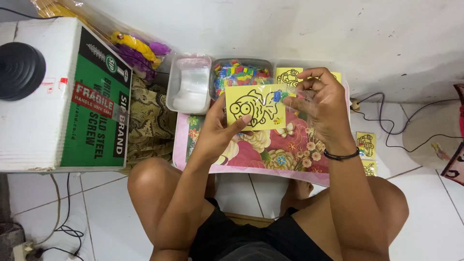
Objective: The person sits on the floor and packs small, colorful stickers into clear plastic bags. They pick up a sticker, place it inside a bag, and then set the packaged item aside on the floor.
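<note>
Both hands, left and right, pinch opposite edges of a bagged yellow fish card above the floral tray.

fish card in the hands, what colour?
Yellow card with a black-outline cartoon fish, inside a clear sleeve; head view, the only one, shows it plainly.

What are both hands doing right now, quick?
Left hand: closed on the yellow fish card, thumb on its front.
Right hand: fingers pinched at the card's right edge, on its clear plastic sleeve.
</note>
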